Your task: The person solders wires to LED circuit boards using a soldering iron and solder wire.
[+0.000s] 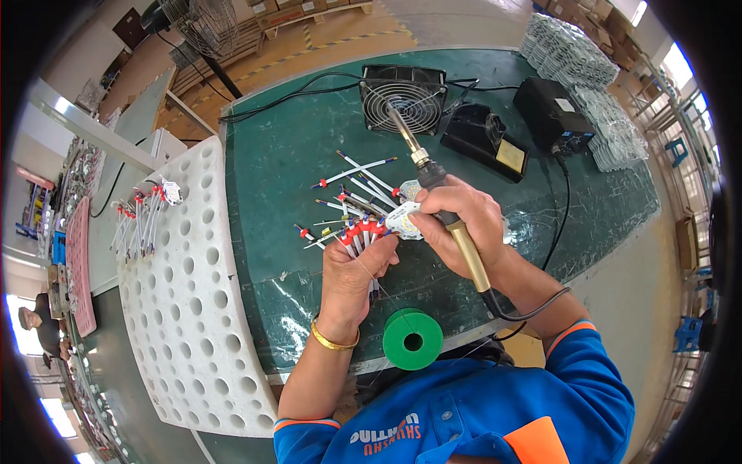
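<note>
My left hand is closed around a bunch of white wires with red collars, just below the table's middle. My right hand grips a soldering iron with a brass-coloured handle; its tip points up and away, toward the fan. The thumb and fingers of that hand also touch a small white LED board beside the red collars. Loose white wires and another LED board lie just beyond. Thin solder wire runs from my left hand to a green spool near the table's front edge.
A black fan stands at the back, with an iron stand and a black soldering station to its right. Wrapped stacks fill the far right corner. On the left, a white holed foam board carries wired boards.
</note>
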Demonstrator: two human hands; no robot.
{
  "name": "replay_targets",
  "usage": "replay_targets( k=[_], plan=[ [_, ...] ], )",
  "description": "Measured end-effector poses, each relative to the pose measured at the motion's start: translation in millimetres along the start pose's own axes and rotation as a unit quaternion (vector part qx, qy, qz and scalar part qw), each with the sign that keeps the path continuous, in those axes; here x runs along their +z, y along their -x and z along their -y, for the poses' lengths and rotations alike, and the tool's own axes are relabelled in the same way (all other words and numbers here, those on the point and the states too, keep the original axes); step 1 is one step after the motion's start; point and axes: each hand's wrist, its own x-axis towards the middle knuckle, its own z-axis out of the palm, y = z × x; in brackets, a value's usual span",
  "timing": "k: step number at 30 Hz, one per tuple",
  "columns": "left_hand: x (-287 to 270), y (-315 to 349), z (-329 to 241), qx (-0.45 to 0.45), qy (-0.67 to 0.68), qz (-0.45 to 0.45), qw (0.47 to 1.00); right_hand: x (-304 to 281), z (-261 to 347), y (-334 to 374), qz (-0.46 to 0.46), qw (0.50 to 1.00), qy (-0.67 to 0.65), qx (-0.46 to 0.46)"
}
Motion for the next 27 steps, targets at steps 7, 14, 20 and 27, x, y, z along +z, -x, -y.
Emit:
replay_targets(
  k=[7,14,20,27],
  plan=[
    [-3,3,-5,0.007,0.034,-0.013,0.999,4,-1,-8,0.022,0.996,0.014,-0.086],
    [-7,2,-2,0.019,0.028,-0.003,0.999,4,-1,-11,0.058,0.989,0.024,-0.133],
    [-4,4,-4,0.03,-0.001,-0.025,0.999,3,3,-10,0.077,0.991,0.03,-0.107],
    [0,2,-2,0.032,0.005,-0.025,0.999,3,2,-9,0.052,0.995,0.034,-0.082]
  ],
)
